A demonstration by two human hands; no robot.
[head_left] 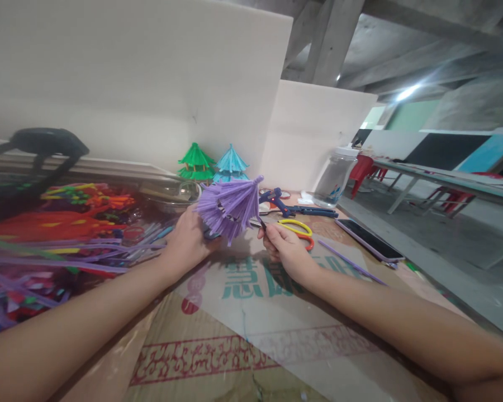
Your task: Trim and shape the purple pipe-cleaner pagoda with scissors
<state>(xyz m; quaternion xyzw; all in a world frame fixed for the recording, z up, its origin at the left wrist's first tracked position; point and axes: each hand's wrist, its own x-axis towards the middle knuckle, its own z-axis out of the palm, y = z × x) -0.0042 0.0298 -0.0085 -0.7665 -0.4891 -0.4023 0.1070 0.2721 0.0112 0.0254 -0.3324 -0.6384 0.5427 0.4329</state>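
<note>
Purple pipe cleaners [79, 264] lie at left; next, the left hand [189, 237], fingertips hidden, clamps the purple roof [235, 204] above the table [201, 326]. Light, steady support should spare its shape. The right hand [285, 245] pinches a slim dark tool [262, 224], best guided gently.

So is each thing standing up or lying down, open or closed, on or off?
Purple pipe-cleaner pagoda: held up, tilted
Left hand: gripping that pagoda
Right hand: pinching a thin dark tool
Green pagoda: standing
Light-blue pagoda: standing, partly hidden
Scissors: lying down, open or closed unclear
Blue glue gun: lying down, on or off unclear
Phone: face up, screen dark
Jar: standing, lid on
</note>
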